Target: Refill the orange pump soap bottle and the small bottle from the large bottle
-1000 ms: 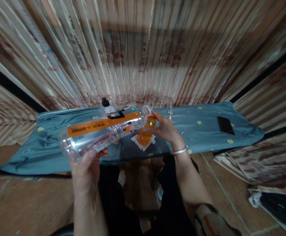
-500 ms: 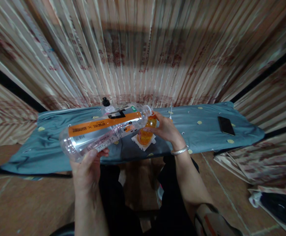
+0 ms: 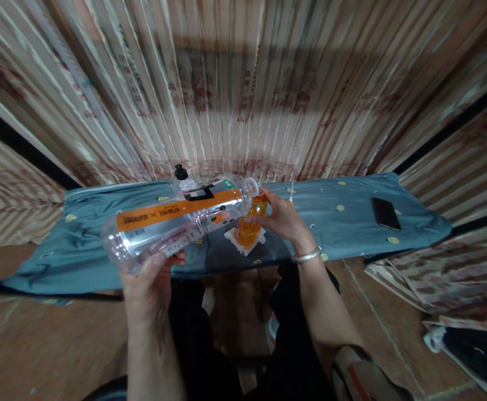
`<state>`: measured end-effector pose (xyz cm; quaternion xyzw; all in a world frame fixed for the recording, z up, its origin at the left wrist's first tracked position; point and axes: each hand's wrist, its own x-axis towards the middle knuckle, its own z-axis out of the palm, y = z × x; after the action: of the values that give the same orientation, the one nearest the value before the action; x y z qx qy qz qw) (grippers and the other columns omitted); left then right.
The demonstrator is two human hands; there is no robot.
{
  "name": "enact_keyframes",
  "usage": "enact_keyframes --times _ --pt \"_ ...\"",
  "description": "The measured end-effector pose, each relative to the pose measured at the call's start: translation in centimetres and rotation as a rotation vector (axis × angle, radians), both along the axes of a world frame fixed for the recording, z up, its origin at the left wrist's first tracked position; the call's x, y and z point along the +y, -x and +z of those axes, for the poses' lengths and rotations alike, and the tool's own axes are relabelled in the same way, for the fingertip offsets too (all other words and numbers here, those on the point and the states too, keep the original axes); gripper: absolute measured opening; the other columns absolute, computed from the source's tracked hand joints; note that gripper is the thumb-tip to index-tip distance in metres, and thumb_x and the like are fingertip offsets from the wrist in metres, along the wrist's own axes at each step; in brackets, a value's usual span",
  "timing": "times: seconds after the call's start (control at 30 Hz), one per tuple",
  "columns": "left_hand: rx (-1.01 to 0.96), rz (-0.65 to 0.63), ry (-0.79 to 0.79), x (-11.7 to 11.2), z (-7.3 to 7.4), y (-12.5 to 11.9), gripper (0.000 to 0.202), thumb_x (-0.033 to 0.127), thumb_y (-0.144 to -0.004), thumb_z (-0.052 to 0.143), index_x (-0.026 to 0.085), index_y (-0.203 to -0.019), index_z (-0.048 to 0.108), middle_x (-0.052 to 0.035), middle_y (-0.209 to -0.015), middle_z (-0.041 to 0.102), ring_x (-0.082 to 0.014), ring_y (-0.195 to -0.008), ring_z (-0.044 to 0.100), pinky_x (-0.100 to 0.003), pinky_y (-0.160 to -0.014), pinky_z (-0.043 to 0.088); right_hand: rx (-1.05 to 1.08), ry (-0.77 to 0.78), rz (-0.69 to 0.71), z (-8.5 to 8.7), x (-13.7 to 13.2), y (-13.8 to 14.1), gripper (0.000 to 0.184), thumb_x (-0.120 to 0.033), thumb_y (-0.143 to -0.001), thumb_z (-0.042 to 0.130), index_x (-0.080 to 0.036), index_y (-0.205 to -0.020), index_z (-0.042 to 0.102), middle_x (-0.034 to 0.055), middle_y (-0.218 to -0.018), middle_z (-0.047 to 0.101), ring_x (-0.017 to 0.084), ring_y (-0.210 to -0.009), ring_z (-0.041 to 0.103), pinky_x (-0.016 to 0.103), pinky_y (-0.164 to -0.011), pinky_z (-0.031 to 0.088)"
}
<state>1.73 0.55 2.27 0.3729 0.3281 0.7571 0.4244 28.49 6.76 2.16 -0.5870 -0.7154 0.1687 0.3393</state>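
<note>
My left hand (image 3: 151, 284) is closed round the base end of a large clear plastic bottle (image 3: 176, 223) with an orange and silver label. The bottle lies tilted nearly level, its uncapped mouth pointing right. Right under that mouth stands a smaller bottle of orange liquid (image 3: 248, 229), upright on a white paper napkin (image 3: 257, 241). My right hand (image 3: 283, 217) has its fingers wrapped round the smaller bottle near the top. Whether any liquid is passing between the two I cannot make out. The large bottle partly hides the smaller bottle's neck.
A bottle with a black cap (image 3: 180, 172) stands behind the large bottle. A black phone (image 3: 385, 214) lies on the right of the teal cloth-covered table (image 3: 335, 223). Some thin white thing (image 3: 292, 189) stands behind my right hand. Striped curtains (image 3: 235, 83) hang along the back and sides.
</note>
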Motion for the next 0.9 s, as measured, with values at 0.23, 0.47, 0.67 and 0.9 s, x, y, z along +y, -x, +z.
enact_keyframes --times 0.23,0.47,0.67,0.9 --pt "0.001 -0.001 -0.007 0.13 -0.31 0.20 0.045 0.031 -0.056 0.099 0.019 -0.093 0.077 0.0006 -0.070 0.076 -0.0143 -0.048 0.068 -0.020 -0.043 0.059 0.004 0.005 -0.007 0.07 -0.08 0.09 0.063 -0.035 -0.080 0.091 -0.023 -0.137 0.066 0.0103 -0.125 0.081 0.034 -0.117 0.076 0.041 -0.094 0.059" --pt "0.006 -0.005 0.014 0.03 -0.17 0.08 0.041 0.030 -0.057 0.097 0.020 -0.090 0.077 0.0006 -0.067 0.075 -0.0147 -0.049 0.067 -0.021 -0.043 0.058 0.012 -0.003 -0.001 -0.05 -0.03 0.02 0.060 -0.035 -0.080 0.090 -0.025 -0.134 0.067 0.0085 -0.123 0.081 0.034 -0.116 0.076 0.041 -0.093 0.058" --pt "0.020 0.002 0.000 0.02 0.11 0.00 0.037 0.031 -0.059 0.096 0.018 -0.086 0.075 -0.0005 -0.067 0.074 -0.0139 -0.049 0.067 -0.019 -0.045 0.058 0.010 -0.001 0.002 0.01 -0.05 -0.03 0.061 -0.037 -0.081 0.090 -0.024 -0.135 0.066 0.0091 -0.123 0.081 0.033 -0.115 0.077 0.040 -0.091 0.059" --pt "-0.010 -0.002 0.023 0.00 -0.02 -0.03 0.042 0.031 -0.055 0.099 0.018 -0.087 0.076 0.0004 -0.069 0.076 -0.0143 -0.047 0.068 -0.020 -0.045 0.059 0.006 0.012 -0.001 0.20 -0.04 0.01 0.059 -0.037 -0.080 0.090 -0.024 -0.133 0.067 0.0089 -0.122 0.082 0.034 -0.115 0.077 0.042 -0.093 0.059"
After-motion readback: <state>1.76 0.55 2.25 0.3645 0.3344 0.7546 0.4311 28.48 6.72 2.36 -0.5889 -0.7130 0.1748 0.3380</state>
